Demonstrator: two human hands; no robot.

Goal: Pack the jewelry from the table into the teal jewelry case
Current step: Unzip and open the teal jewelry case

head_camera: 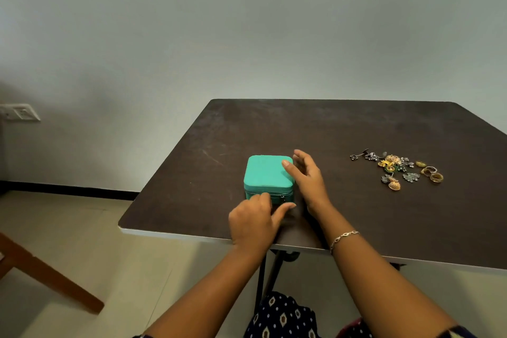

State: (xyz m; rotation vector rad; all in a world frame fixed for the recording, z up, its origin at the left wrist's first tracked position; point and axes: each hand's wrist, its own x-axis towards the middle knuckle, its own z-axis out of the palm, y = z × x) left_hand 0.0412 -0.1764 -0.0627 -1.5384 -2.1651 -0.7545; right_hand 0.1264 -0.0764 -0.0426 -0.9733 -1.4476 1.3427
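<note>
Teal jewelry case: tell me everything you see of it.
The teal jewelry case is a square, round-cornered box, matte, fabric-like, with a zipper seam round its side. It is closed and lies flat near the front edge of the table. The right hand rests its thumb on the lid's right edge; the left hand is at the front by the zipper pull, grip unclear.

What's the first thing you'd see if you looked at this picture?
The bright teal jewelry case near the front edge of the table jumps out first, with the left hand at its front zipper and the right hand against its right side. Next, a glittery jewelry pile of gold and silver pieces lies apart, farther right.
</note>
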